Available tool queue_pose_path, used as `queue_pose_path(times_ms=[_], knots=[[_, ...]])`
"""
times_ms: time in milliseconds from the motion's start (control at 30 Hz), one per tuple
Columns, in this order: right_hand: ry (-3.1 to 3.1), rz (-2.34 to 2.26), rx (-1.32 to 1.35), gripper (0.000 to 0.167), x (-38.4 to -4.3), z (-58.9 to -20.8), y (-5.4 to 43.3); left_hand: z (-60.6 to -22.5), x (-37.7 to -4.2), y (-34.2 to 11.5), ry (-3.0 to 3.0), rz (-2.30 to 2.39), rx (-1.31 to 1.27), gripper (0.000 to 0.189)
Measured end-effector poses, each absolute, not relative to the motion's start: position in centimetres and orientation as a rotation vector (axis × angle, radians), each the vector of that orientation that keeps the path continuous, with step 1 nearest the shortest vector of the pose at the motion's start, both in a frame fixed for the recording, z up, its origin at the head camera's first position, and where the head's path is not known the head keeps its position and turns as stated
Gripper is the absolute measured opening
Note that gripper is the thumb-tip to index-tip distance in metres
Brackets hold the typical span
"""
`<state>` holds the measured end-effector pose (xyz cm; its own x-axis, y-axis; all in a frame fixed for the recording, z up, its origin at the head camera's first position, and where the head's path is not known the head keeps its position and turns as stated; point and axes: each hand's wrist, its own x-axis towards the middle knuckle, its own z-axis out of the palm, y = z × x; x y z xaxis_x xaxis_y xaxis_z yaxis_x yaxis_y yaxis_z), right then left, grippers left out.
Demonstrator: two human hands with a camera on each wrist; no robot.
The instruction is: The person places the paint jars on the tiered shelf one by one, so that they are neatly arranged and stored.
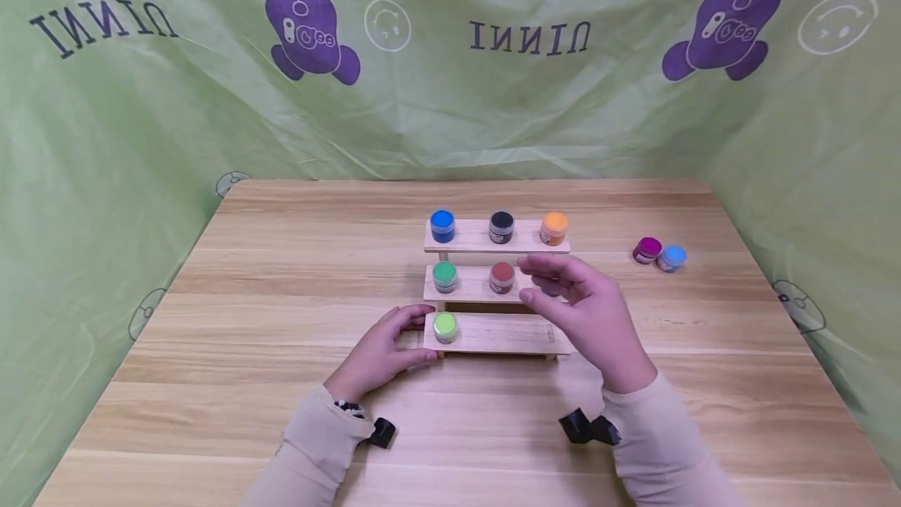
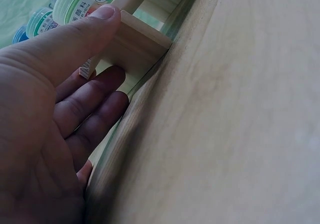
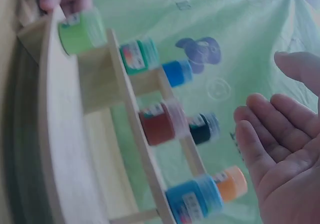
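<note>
A three-step wooden rack holds small paint jars. My left hand grips the left end of its lowest step, thumb at the front corner and fingers farther back. A light green jar stands on that step beside the hand. On the middle step are a green jar, a red-brown jar and a blue jar, which my right hand partly covers in the head view. My right hand hovers near the right end of that step, fingers loosely bent and holding nothing.
On the top step stand a dark blue jar, a black jar and an orange jar. A purple jar and a light blue jar sit on the table at right. A green curtain hangs behind.
</note>
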<state>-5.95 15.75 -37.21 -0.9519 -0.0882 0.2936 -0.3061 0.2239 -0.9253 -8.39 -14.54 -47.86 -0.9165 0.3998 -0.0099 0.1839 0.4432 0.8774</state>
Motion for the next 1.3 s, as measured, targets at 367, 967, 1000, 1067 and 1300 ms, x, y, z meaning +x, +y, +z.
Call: queue_pose_path(times_ms=[367, 967, 1000, 1067, 1300], knots=[[-2.072, 1.852, 0.196, 0.033, -6.7, -36.7, 18.4, -48.0, -8.5, -14.5, 2.460, 1.500, 0.528, 0.065], [-1.653, 1.969, -0.098, 0.025, -9.0, -38.7, 21.6, -48.0, -8.5, -14.5, 2.459, 1.498, 0.529, 0.065], [-1.636, 1.967, -0.110, 0.024, -9.1, -38.9, 21.8, -48.0, -8.5, -14.5, 2.461, 1.499, 0.531, 0.065], [-1.605, 1.962, -0.136, 0.024, -9.5, -39.3, 22.1, -48.0, -8.5, -14.5, 2.464, 1.495, 0.532, 0.065], [-1.509, 1.960, -0.262, 0.025, -10.6, -40.8, 23.3, -48.0, -8.5, -14.5, 2.469, 1.495, 0.528, 0.065]])
